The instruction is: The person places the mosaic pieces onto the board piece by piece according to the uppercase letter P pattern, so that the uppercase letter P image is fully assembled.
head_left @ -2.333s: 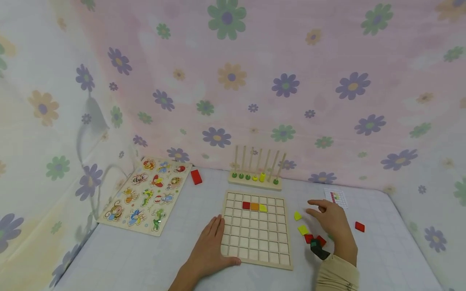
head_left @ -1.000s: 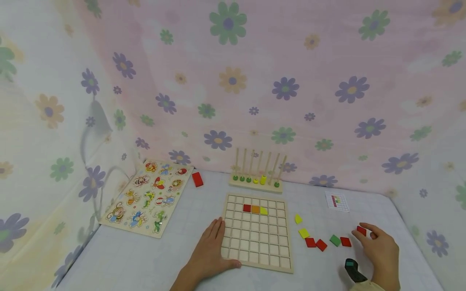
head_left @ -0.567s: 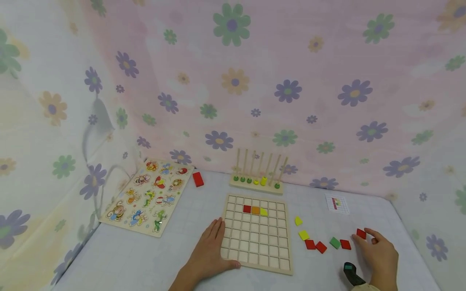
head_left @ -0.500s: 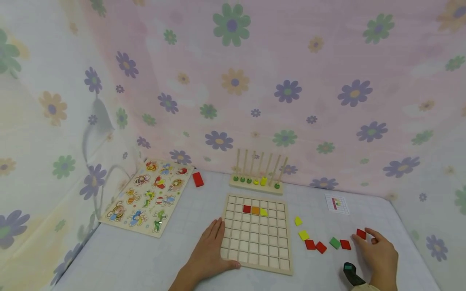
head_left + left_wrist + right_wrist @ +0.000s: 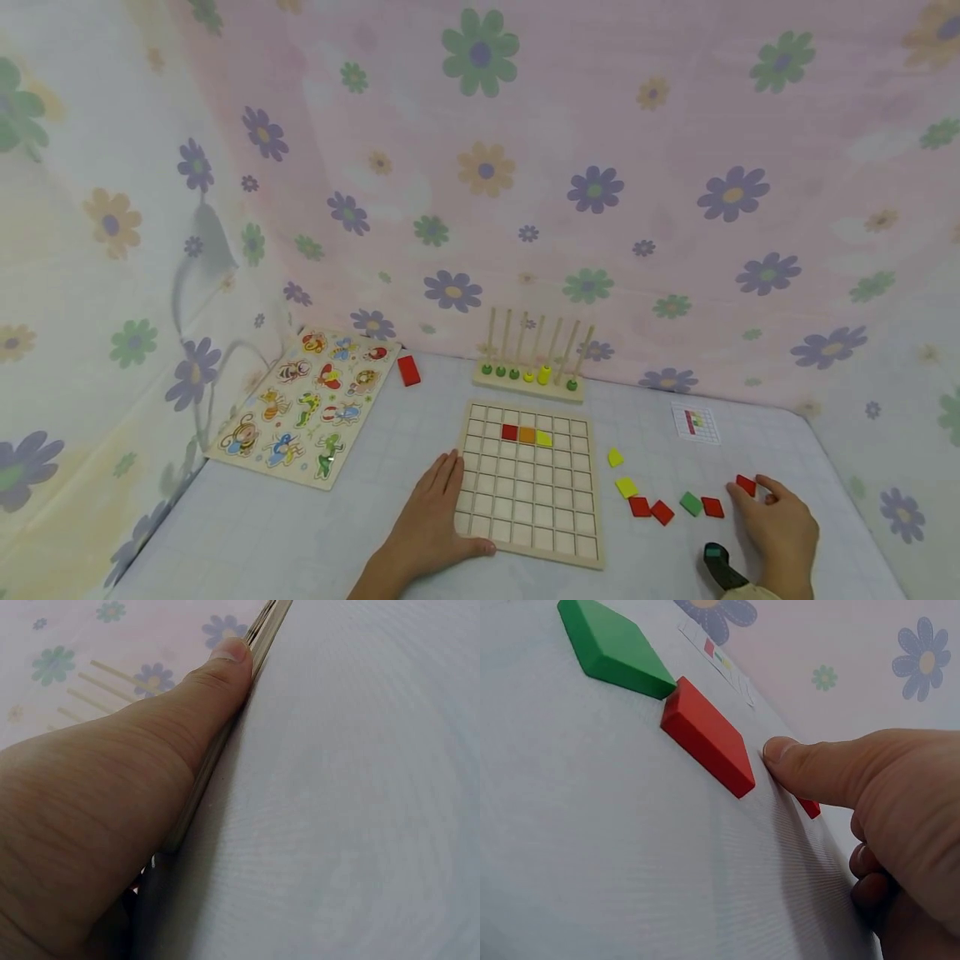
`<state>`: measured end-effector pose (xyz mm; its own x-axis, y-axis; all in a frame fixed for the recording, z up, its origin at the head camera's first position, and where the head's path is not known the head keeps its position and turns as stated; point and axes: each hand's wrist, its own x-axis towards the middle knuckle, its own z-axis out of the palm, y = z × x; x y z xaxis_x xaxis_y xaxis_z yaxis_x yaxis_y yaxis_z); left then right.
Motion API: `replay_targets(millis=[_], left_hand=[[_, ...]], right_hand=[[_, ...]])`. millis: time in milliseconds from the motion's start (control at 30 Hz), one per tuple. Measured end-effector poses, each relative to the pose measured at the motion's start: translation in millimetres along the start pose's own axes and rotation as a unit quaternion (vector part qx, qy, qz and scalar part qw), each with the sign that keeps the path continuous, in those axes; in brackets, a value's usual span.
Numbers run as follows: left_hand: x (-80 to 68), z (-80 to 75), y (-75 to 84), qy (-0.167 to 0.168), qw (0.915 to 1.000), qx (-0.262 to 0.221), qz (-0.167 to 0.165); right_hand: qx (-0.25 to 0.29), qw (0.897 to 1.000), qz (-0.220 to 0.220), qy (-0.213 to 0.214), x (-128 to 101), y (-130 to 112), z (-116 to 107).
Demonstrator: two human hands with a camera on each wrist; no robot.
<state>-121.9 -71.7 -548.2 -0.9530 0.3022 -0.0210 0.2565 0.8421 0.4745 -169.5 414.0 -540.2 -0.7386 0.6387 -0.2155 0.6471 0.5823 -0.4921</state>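
My left hand (image 5: 431,517) lies flat on the table, and its thumb (image 5: 225,667) presses along the left edge of the wooden grid board (image 5: 525,508). The board holds a red (image 5: 509,432), an orange (image 5: 527,434) and a yellow tile (image 5: 543,438) in its second row. My right hand (image 5: 776,521) sits at the right and pinches a red tile (image 5: 746,485) lying on the table between thumb and forefinger. In the right wrist view the thumb tip (image 5: 780,750) touches the cloth beside another red tile (image 5: 705,746) and a green tile (image 5: 615,649).
Loose yellow (image 5: 626,487), red (image 5: 640,506) and green (image 5: 691,503) tiles lie right of the board. A pattern card (image 5: 694,422) lies behind them. A peg rack (image 5: 528,375), a red block (image 5: 408,370) and an animal puzzle (image 5: 303,404) stand at the back and left. Flowered cloth walls close in.
My right hand has moved from the yellow tiles rightward to the far red tile and has stayed on it for the last second. The left hand has not moved.
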Motion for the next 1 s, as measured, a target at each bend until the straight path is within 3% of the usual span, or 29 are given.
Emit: replay_targets(millis=[1000], left_hand=[[1.2, 1.7, -1.9, -0.005, 1.0000, 0.004, -0.002]], right_hand=[[0.013, 1.000, 0.006, 0.004, -3.7, -5.6, -0.1]])
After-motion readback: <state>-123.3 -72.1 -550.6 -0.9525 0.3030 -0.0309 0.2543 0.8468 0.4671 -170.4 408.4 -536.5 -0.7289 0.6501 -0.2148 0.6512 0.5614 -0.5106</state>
